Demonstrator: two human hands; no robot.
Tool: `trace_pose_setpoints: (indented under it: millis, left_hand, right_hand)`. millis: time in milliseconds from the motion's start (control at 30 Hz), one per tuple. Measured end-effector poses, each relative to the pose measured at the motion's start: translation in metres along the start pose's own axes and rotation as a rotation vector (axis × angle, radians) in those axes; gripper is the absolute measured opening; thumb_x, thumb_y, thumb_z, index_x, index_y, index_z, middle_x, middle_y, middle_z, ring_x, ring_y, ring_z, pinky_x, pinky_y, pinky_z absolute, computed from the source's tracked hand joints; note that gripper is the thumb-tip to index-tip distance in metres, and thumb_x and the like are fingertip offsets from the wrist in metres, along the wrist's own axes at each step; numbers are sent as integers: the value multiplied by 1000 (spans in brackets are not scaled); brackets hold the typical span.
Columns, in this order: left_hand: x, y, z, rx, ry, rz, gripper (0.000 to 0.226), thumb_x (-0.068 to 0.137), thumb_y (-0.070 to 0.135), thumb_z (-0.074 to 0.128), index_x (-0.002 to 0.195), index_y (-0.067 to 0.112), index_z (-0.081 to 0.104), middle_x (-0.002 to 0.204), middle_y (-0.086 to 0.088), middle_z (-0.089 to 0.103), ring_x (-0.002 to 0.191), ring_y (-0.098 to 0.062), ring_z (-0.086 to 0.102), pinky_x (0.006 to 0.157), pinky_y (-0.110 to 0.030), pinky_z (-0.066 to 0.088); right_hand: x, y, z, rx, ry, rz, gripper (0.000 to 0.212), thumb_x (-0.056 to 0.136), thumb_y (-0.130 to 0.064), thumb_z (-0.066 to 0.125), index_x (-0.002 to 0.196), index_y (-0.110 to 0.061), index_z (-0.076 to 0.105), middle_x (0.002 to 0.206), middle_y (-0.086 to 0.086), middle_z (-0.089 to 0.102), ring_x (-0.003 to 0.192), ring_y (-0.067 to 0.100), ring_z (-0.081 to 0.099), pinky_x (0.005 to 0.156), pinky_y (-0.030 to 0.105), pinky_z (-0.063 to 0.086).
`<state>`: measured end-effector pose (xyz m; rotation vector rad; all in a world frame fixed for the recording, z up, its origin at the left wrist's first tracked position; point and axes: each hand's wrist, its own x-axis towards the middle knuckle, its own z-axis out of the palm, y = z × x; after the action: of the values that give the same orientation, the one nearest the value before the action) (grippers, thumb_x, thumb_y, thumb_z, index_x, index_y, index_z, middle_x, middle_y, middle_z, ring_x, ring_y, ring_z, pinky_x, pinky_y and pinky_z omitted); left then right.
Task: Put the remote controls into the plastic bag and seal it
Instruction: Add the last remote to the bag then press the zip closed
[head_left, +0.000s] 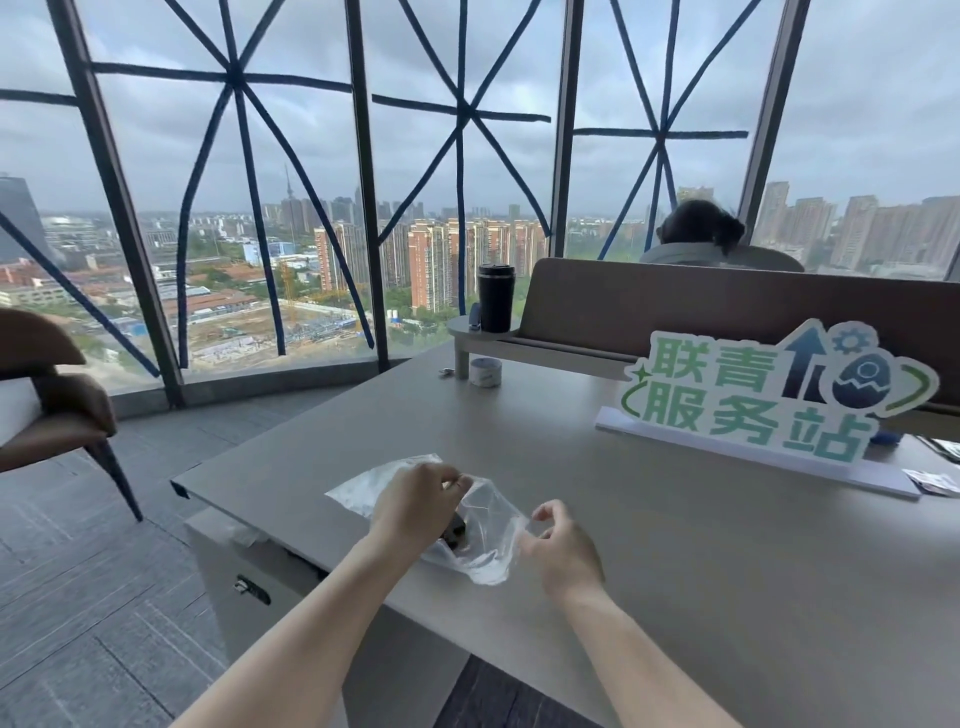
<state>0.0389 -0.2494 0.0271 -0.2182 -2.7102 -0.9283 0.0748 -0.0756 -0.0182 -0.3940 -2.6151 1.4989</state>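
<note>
A clear plastic bag (488, 525) lies on the grey table (675, 545) near its front left corner. A dark remote control (458, 531) shows through the plastic, mostly hidden behind my left hand (415, 506). That hand pinches the bag's upper edge with the fingers closed on the plastic. My right hand (563, 551) pinches the bag's right edge between thumb and forefinger. The bag's mouth stands lifted between the two hands. I cannot tell how many remotes are inside.
A green and white standing sign (769, 400) occupies the table's right side. A roll of tape (485, 372) sits at the far edge below a black cup (496, 297) on a small shelf. A brown chair (57, 410) stands left. A person (701, 231) sits behind the divider.
</note>
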Motion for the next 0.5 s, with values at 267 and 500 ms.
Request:
trace_pose_setpoints:
  millis: [267, 500]
  left_hand:
    - [-15, -10, -8, 172, -309, 36, 49, 74, 23, 59, 122, 34, 60, 118, 3, 66, 109, -18, 59, 80, -25, 47]
    - [-8, 0, -41, 109, -179, -140, 50, 72, 13, 61, 121, 25, 61, 110, -7, 67, 88, -23, 68, 76, -33, 58]
  right_hand:
    - [28, -2, 12, -59, 88, -101, 22, 85, -15, 52, 78, -13, 72, 79, 10, 76, 77, 32, 69, 71, 37, 56]
    - [23, -36, -50, 396, 80, 17, 20, 83, 2, 54, 85, -11, 68, 59, 11, 67, 29, 12, 45, 32, 19, 34]
